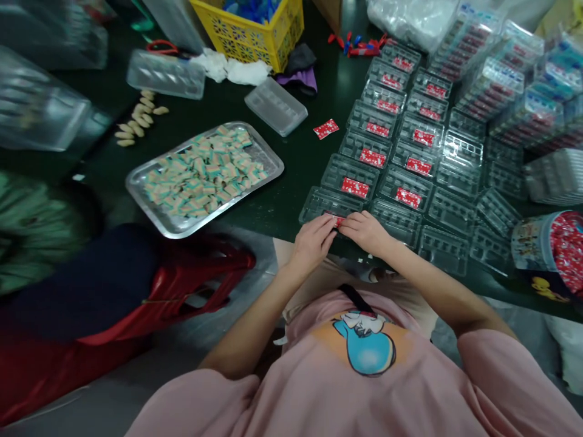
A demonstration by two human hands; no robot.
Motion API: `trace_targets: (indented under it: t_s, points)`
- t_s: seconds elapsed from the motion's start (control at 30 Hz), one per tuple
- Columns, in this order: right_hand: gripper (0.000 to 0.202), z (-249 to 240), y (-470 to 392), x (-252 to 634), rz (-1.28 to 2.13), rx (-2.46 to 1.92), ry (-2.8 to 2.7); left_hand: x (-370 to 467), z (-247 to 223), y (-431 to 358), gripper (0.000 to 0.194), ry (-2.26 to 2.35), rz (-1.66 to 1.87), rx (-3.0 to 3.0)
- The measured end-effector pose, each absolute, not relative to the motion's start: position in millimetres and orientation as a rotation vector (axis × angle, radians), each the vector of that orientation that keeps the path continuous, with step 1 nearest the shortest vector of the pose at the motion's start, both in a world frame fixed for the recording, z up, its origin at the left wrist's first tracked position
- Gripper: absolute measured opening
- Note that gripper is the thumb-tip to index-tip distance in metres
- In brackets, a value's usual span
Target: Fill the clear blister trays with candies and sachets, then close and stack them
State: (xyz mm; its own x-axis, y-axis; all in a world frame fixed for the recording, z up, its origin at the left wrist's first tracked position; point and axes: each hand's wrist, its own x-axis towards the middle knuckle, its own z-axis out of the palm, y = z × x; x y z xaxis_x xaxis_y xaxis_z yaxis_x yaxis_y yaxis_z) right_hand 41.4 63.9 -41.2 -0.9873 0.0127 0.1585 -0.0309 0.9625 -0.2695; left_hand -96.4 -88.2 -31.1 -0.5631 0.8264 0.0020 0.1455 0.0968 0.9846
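At the table's near edge, both hands meet over a small red packet with a white pattern. My left hand has its fingers bent together on the packet's left side. From the right, the fingertips of my right hand pinch at its other end. The packet is at the near side of a clear plastic blister tray, and the fingers partly cover it. Just beyond lies another clear tray with a red packet in it. More such trays run away in rows, several holding one red packet each.
A metal tray of green-and-beige wrapped pieces sits to the left. One loose red packet lies beyond it. A yellow basket stands at the back. On the right are stacked filled packs and a tub of red packets.
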Motion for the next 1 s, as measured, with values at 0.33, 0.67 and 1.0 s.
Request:
trace_targets:
  t_s: [0.33,0.67,1.0]
  points:
    - [0.027,12,119,140,0.202,-0.708,-2.792,-114,-50,-75,0.040,2.158,0.958,1.929]
    - [0.097,69,231,471,0.228,-2.380,-2.014,-34,-2,10,0.050,1.725,1.161,2.215]
    - [0.115,30,254,499,0.643,-2.325,-2.185,96,36,106,0.028,1.224,1.050,2.241]
